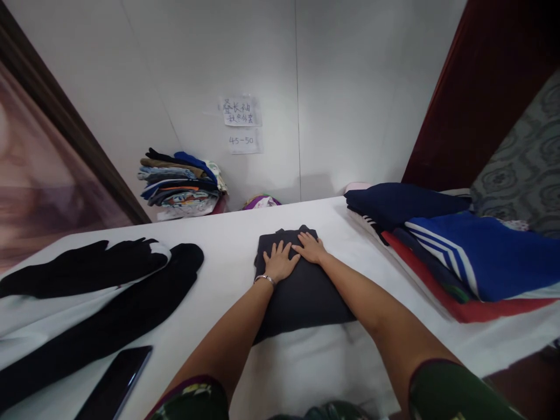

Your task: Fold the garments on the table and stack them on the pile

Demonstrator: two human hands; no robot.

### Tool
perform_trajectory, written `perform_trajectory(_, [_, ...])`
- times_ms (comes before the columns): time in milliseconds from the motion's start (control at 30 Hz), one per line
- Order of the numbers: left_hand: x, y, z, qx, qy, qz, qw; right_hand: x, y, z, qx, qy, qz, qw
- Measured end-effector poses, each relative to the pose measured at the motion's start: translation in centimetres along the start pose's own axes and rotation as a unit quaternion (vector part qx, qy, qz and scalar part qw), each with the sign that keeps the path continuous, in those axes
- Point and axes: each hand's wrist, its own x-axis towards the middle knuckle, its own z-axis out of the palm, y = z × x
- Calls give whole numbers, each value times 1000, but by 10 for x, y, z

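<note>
A dark grey folded garment (306,297) lies in front of me on the white-covered table (231,245); its exact kind does not show. My left hand (280,262), with a bracelet at the wrist, rests flat on the garment's upper left part, fingers spread. Beside it, my right hand (310,248) presses flat near the far right corner, its fingers stretched out too. The two hands are close together, and neither grips the cloth. Small bits of fabric stick out past the garment's far edge.
On the left lie a black and white garment (144,309) and a phone (116,385). A pile of clothes (503,251), blue, red and navy, sits at the right. Behind the table stands a stack of folded clothes (181,181). Paper signs (242,125) hang on the wall.
</note>
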Motion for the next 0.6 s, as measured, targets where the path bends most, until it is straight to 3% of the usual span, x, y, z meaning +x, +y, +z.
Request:
perform_trajectory(167, [-2,-1,2,1,3,2,1000,7,-2,-6,-30,-8,-6,999])
perform_trajectory(433, [0,-2,1,-30,6,-10,999,9,8,7,24,13,21,999])
perform_trajectory(600, [1,-18,-6,-31,54,-87,994,5,7,5,39,26,20,999])
